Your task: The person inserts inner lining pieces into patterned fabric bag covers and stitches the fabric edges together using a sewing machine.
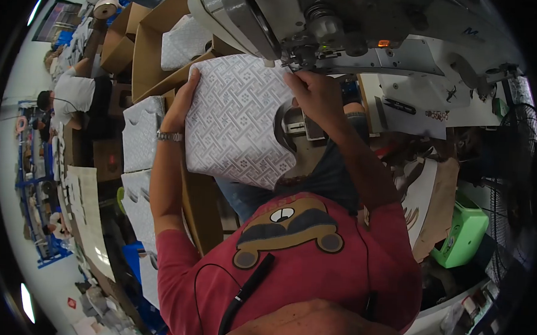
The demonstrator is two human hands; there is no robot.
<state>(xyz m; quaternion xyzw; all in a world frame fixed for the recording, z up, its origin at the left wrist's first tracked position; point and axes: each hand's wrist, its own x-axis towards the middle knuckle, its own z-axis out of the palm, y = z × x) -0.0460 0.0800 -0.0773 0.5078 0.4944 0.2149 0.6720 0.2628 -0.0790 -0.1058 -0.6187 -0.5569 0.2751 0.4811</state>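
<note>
A white fabric piece (240, 118) with a grey lattice and flower pattern spans both my hands, its top right corner up at the sewing head. Along its left edge my left hand (185, 98) grips it, the thumb over the front and the other fingers hidden behind. At the upper right corner my right hand (317, 96) pinches the fabric, close below the needle area of the sewing machine (303, 52). A curved notch is cut in the right side of the piece. The contact between needle and cloth is too small to make out.
Cardboard boxes (151, 48) stand at my left, one holding a similar piece (186, 44). More patterned pieces (143, 135) are stacked beside my left arm. A dark tool (399, 106) lies on the right worktop. A green bin (462, 230) is at right; a person (74, 99) works far left.
</note>
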